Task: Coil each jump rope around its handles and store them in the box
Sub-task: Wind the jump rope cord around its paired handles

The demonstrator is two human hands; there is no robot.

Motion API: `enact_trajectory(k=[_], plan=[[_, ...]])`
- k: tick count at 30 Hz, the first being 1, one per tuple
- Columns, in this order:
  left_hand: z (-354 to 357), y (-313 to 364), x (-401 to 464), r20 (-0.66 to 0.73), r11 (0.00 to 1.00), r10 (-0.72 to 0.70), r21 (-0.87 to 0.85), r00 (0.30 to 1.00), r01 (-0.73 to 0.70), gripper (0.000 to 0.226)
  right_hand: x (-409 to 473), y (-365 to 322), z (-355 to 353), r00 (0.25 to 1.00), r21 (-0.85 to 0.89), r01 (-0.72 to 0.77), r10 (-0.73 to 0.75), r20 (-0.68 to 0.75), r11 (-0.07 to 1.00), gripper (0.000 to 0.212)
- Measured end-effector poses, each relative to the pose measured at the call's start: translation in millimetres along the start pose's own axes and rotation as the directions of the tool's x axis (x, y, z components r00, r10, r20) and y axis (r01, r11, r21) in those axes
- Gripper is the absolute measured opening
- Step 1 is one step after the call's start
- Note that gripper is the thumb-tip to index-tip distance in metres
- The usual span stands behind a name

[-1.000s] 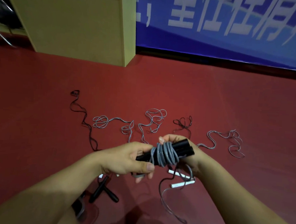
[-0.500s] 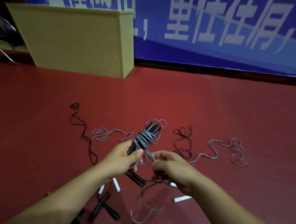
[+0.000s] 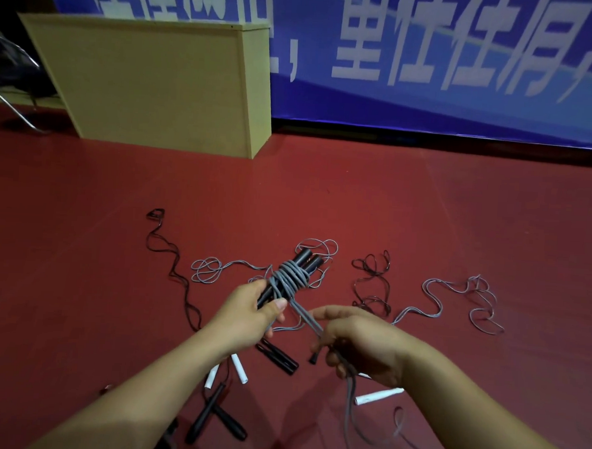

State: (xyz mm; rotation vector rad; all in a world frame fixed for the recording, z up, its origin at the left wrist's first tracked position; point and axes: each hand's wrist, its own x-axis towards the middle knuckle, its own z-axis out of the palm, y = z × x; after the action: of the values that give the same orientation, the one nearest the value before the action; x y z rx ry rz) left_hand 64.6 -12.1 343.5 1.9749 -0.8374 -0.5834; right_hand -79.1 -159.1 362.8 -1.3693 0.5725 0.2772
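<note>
While hands coil grey rope [image 3: 290, 279], banner [image 3: 433, 60] shows "里住住".

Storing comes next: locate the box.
In the head view the box stands upper left on the red floor, against the blue banner, beyond the loose ropes.

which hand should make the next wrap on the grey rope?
Right. The right hand already holds the loose grey cord running off the coil, while the left hand grips the black handles, likely best kept as anchor.
</note>
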Motion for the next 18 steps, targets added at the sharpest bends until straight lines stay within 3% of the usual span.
enact_trajectory(k=[4, 8, 11, 14, 18], plan=[[1, -3, 2, -0.07, 0.981, 0.022, 0.193, 0.997, -0.008, 0.001, -2, 2, 2, 0.999, -0.084, 0.048, -0.047, 0.016, 0.995, 0.059], [5, -3, 2, -0.086, 0.952, 0.059, 0.305, 0.995, -0.03, 0.009, -5, 3, 9, 0.984, -0.226, 0.174, -0.177, 0.008, 0.958, 0.041], [8, -2, 2, -0.082, 0.945, 0.083, 0.323, 0.993, -0.052, 0.012, -5, 4, 10, 0.976, -0.347, 0.167, -0.205, -0.074, 0.923, 0.032], [6, -1, 7, -0.111, 0.939, 0.077, 0.342, 0.991, -0.035, 0.012, -7, 1, 11, 0.967, -0.387, 0.158, -0.222, -0.124, 0.908, 0.005], [-5, -9, 17, -0.19, 0.93, 0.018, 0.364, 0.982, 0.053, 0.015, -13, 1, 14, 0.969, -0.391, 0.163, -0.222, -0.111, 0.906, 0.018]])
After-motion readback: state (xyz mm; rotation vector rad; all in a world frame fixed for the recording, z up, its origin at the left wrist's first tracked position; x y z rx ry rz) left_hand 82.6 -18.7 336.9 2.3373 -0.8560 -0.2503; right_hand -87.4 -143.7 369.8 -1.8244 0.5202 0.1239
